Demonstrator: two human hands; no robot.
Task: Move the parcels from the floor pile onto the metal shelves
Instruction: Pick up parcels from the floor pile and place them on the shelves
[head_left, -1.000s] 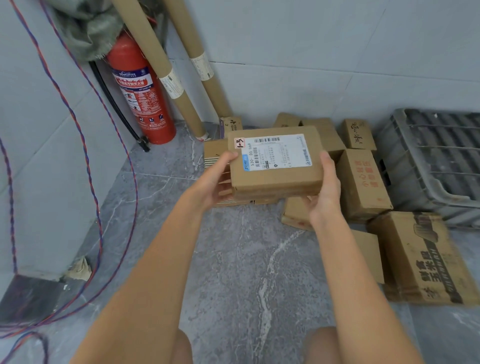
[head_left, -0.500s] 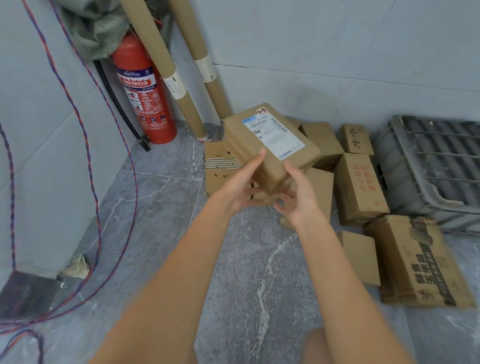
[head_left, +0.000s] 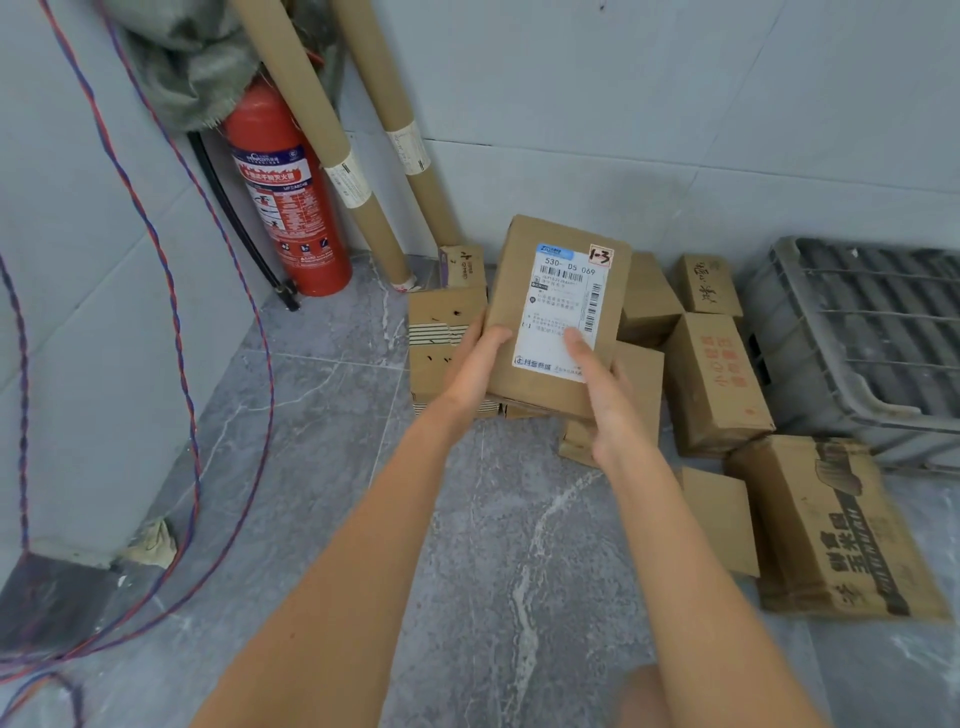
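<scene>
Since a moment ago I have turned the parcel (head_left: 558, 312) so its label faces me lengthwise, reading upright. My left hand (head_left: 475, 364) grips its lower left corner, thumb curled onto the top face, the other fingers hidden underneath. My right hand (head_left: 605, 395) holds the lower right edge, thumb pressed flat on the white label, fingers wrapped below. I hold it in the air above the floor pile (head_left: 701, 374). It is a flat brown cardboard box, a little creased, with a printed label bearing barcodes, "530- D5 069" and a hand-marked "1-3" tag in the top corner. Beyond it, more brown boxes lie against the wall, beside a grey plastic crate (head_left: 852, 332). Farther left stand two cardboard tubes (head_left: 332, 156) and a red fire extinguisher (head_left: 285, 197).
</scene>
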